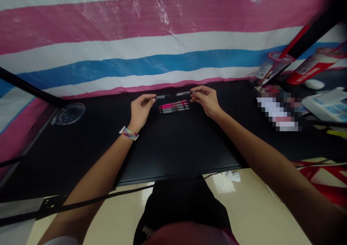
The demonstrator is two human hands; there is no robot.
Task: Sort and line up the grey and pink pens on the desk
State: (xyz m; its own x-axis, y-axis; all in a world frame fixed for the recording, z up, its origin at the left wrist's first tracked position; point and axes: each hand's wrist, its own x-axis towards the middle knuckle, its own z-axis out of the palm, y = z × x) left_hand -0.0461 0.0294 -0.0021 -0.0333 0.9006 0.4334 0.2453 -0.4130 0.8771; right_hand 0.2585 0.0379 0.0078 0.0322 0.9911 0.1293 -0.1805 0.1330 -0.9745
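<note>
Black surfacing covers the worktop (173, 147), and its edge runs near the person's body. On it lies a close row of pens (174, 107), just nearer than both hands. Judged hazard: a dipping wrist or a dropped part could knock this row out of line, as round barrels would probably roll on a smooth top.

The left hand (142, 109), below a multicoloured wristband (129, 133), has thumb and fingers pinched on the end of a grey pen piece (162, 97). The right hand (207, 100) has its fingertips closed on the end of a slim pale-and-dark pen piece (183, 93). Both pieces are held beyond the row, roughly in line, ends apart. Each is gripped at its outer end only; a loose pinch could let it pivot or slip, and poor alignment could make the facing ends collide.

Appearance: the row's near pens are grey with dark tips, the far ones bright pink, all side by side and roughly parallel. Whether the held pieces belong to one pen cannot be told; fine detail is blurred.

Well apart from the hands sit a clear plastic lid (71, 114) on the left and lidded cups (275, 66) on the right. Striped sheeting (151, 64) hangs behind.
</note>
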